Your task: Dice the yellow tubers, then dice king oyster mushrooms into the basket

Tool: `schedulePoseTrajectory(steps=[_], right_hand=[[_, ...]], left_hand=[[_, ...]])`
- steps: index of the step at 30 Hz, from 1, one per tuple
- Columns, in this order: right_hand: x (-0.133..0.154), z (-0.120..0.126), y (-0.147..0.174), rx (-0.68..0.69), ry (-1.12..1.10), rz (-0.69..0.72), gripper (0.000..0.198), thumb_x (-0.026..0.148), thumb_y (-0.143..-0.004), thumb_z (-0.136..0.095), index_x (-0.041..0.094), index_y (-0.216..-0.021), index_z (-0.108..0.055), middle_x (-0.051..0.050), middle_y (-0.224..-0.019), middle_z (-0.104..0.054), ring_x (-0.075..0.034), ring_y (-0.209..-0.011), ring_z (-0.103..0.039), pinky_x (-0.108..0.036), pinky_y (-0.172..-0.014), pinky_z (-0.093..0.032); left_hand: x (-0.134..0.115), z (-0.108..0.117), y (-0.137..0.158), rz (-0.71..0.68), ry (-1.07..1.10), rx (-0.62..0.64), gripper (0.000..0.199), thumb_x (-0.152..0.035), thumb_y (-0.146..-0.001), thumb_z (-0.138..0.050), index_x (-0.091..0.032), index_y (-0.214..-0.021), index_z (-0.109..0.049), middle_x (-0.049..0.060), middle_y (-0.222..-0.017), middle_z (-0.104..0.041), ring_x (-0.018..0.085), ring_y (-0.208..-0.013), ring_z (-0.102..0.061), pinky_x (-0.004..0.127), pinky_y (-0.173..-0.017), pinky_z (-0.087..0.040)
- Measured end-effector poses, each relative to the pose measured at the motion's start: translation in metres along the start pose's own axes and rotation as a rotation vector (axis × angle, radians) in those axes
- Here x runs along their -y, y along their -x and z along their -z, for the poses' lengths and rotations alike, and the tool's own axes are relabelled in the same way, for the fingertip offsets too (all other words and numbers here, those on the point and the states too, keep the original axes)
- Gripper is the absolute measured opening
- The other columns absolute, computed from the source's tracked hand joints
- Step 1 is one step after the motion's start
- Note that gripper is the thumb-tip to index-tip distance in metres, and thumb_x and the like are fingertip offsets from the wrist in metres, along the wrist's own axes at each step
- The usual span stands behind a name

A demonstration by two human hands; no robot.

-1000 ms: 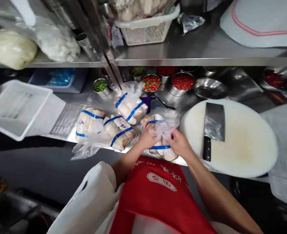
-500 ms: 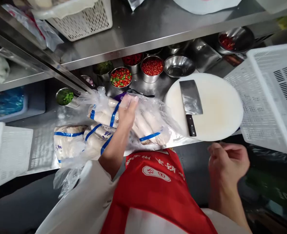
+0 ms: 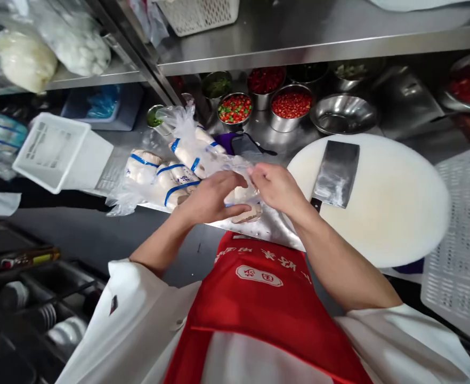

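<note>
Clear plastic bags of pale, thick-stemmed mushrooms, bound with blue tape, lie on the steel counter. One mushroom bag [image 3: 248, 213] lies at the counter's front edge, partly hidden by my hands. My left hand [image 3: 219, 197] is over this bag's left side, fingers spread and thumb apart. Opposite it, my right hand [image 3: 277, 186] pinches the bag's loose clear plastic between thumb and fingers. Further left are other mushroom bags [image 3: 177, 178]. Right of my right hand, a cleaver [image 3: 338, 173] lies flat on a round white cutting board [image 3: 390, 213], its handle mostly behind my wrist.
Behind the bags stand steel pots of chopped red and green chillies [image 3: 235, 109] and red chillies [image 3: 291, 104], beside a shallow steel bowl [image 3: 343, 114]. A steel shelf [image 3: 299, 48] overhangs them. White baskets [image 3: 459, 240] flank the counter. A purple cloth-like item [image 3: 227, 141] lies behind the bags.
My right hand has come from beside the cutting board to the bag and now pinches its plastic. My left hand has moved down and opened. The view has shifted.
</note>
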State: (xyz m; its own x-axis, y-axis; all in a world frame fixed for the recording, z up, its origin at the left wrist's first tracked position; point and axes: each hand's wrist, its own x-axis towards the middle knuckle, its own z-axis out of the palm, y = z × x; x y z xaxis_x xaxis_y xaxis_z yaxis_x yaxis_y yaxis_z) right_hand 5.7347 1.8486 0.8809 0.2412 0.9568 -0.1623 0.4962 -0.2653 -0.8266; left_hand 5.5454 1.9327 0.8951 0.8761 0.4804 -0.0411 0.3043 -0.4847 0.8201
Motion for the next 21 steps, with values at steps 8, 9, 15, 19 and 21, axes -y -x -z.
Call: schedulePoseTrajectory(steps=[8, 9, 15, 19, 21], right_hand=[[-0.033, -0.006, -0.016, -0.224, -0.554, -0.212, 0.043, 0.057, -0.087, -0.054, 0.023, -0.065, -0.043, 0.006, -0.048, -0.034, -0.01, -0.044, -0.037, -0.023, -0.043, -0.027], [-0.035, -0.006, -0.017, -0.232, -0.61, -0.235, 0.043, 0.057, -0.086, -0.055, 0.023, -0.065, -0.042, 0.006, -0.048, -0.033, -0.01, -0.042, -0.035, -0.022, -0.041, -0.027], [-0.022, 0.006, -0.026, -0.294, -0.721, -0.219, 0.042, 0.055, -0.086, -0.058, 0.021, -0.065, -0.045, 0.007, -0.049, -0.036, -0.008, -0.039, -0.032, -0.021, -0.039, -0.025], [-0.034, 0.039, -0.004, -0.153, -0.569, -0.089, 0.033, 0.05, -0.085, -0.062, 0.017, -0.08, -0.06, 0.002, -0.058, -0.052, -0.012, -0.051, -0.049, -0.026, -0.051, -0.039], [-0.059, 0.049, 0.02, -0.191, -0.322, -0.205, 0.029, 0.045, -0.084, -0.064, 0.017, -0.089, -0.063, -0.002, -0.068, -0.059, -0.015, -0.062, -0.056, -0.031, -0.063, -0.043]], left_hand=[[0.023, -0.019, 0.04, 0.527, -0.246, 0.265, 0.026, -0.041, -0.075, -0.073, -0.023, -0.065, -0.058, 0.002, -0.057, -0.049, 0.03, -0.081, -0.064, 0.041, -0.089, -0.045], [0.016, -0.013, 0.045, 0.466, -0.265, 0.31, 0.028, -0.041, -0.077, -0.071, -0.023, -0.062, -0.057, 0.002, -0.055, -0.048, 0.029, -0.078, -0.064, 0.042, -0.088, -0.045], [0.001, 0.029, 0.038, 0.292, -0.266, 0.298, 0.032, -0.045, -0.079, -0.068, -0.022, -0.06, -0.057, 0.001, -0.053, -0.046, 0.024, -0.068, -0.059, 0.039, -0.084, -0.043], [0.011, 0.03, 0.041, 0.242, -0.216, 0.386, 0.032, -0.044, -0.083, -0.063, -0.022, -0.06, -0.058, 0.003, -0.057, -0.049, 0.022, -0.067, -0.057, 0.039, -0.085, -0.044], [0.015, 0.026, 0.048, 0.189, -0.117, 0.462, 0.032, -0.041, -0.081, -0.066, -0.022, -0.057, -0.056, 0.005, -0.064, -0.055, 0.022, -0.071, -0.059, 0.039, -0.086, -0.045]])
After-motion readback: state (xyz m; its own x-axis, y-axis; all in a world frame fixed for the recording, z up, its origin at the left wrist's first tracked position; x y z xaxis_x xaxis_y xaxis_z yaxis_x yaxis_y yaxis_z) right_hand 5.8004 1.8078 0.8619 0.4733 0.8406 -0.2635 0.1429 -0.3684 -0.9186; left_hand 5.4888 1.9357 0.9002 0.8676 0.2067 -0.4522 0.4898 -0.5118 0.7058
